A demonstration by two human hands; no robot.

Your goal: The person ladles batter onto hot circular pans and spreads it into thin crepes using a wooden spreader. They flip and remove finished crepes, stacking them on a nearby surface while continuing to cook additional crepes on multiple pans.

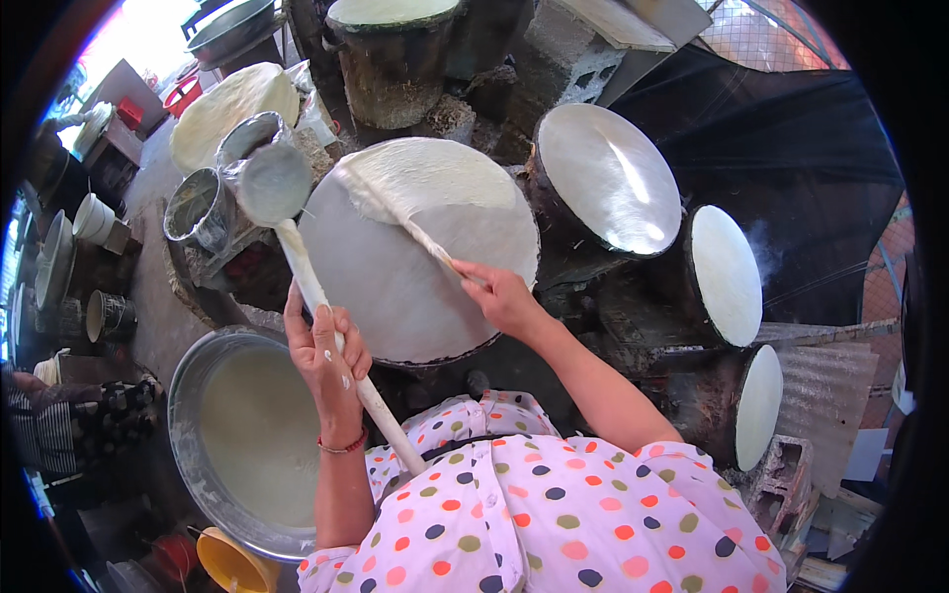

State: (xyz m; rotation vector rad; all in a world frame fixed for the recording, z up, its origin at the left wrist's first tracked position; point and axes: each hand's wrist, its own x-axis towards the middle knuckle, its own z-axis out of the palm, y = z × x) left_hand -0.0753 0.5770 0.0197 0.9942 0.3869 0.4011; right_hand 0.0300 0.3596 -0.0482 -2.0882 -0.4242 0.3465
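Observation:
My left hand (326,352) grips a long pale pole (388,417) topped by a round batter-coated ladle head (275,186), raised at the griddle's left. My right hand (499,295) grips a thin stick (425,240) that reaches up-left across the large round griddle (376,287). Along the stick, a thin cream-coloured sheet (445,173) covers the griddle's far part; the near part shows smooth grey-white. At lower left, a wide metal basin (259,435) holds pale batter. Two batter-smeared metal cans (195,217) stand behind the ladle.
Three tilted drum-mounted griddles with white tops (603,168) (724,272) (756,405) line the right, one steaming. A cream stack (217,119) and another drum (386,69) stand behind, a yellow bucket (227,558) lower left. Dark sheeting (771,148) hangs right. A person in patterned clothing (79,420) is at far left.

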